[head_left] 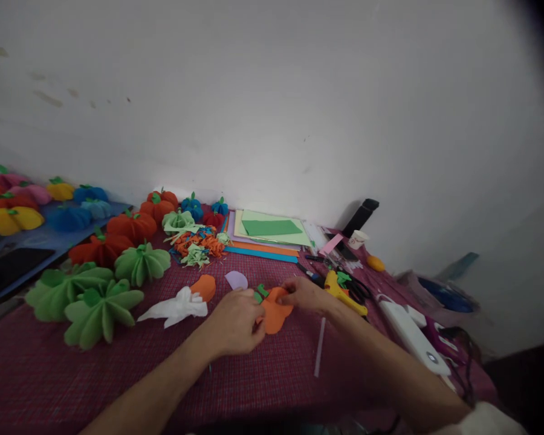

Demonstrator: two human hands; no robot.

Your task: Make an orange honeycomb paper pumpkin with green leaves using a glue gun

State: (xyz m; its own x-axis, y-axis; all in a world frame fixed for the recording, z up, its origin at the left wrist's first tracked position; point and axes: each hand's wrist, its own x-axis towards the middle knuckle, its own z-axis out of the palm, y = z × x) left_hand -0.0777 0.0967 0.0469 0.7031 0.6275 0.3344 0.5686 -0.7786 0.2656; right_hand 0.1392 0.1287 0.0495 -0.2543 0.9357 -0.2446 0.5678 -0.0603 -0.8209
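Note:
An orange paper piece with rounded lobes lies between my two hands on the checked cloth. My left hand has its fingers curled over the left edge of this piece; the fingertips are partly hidden. At the upper right edge, my right hand pinches the paper between thumb and fingers. Small green paper cutouts sit just beyond, between the hands. Close to my left hand are a lilac paper piece, a crumpled white tissue and another orange paper piece.
Several green paper pumpkins and red-orange ones stand at left. Shredded paper and stacked coloured sheets lie behind. To the right are a yellow glue gun, a glue stick, a white power strip and a paper cup.

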